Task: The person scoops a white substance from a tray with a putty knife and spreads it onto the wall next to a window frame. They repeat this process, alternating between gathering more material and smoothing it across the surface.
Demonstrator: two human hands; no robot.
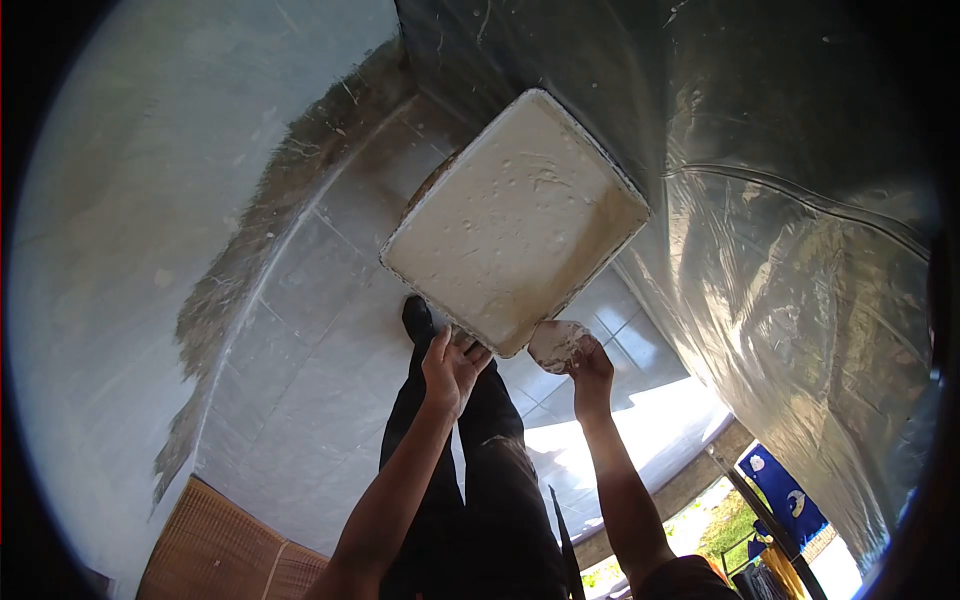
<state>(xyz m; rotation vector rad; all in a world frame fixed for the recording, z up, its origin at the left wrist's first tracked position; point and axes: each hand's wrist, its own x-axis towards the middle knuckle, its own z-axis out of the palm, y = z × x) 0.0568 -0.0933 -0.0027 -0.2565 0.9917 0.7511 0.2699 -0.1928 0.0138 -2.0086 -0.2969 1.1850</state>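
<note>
A large rectangular tub [597,150] of creamy white plaster [500,215] sits in front of me, turned at an angle in this view. My left hand [456,372] is palm up at its near left edge, fingers spread, with the fingertips right at the rim. Beside the near corner, my right hand [592,370] grips a rounded, plaster-smeared scraper [558,345]. Its flat face overlaps the tub's edge, and my fingers cover its right end. White residue marks the scraper and the fingertips.
At left, a pale wall [140,230] has a rough grey band along its base. Crinkled plastic sheeting [780,290] hangs on the right. Tiled floor [310,340] lies below, with a woven brown panel [225,545] at lower left and a sunlit opening [730,520] at lower right.
</note>
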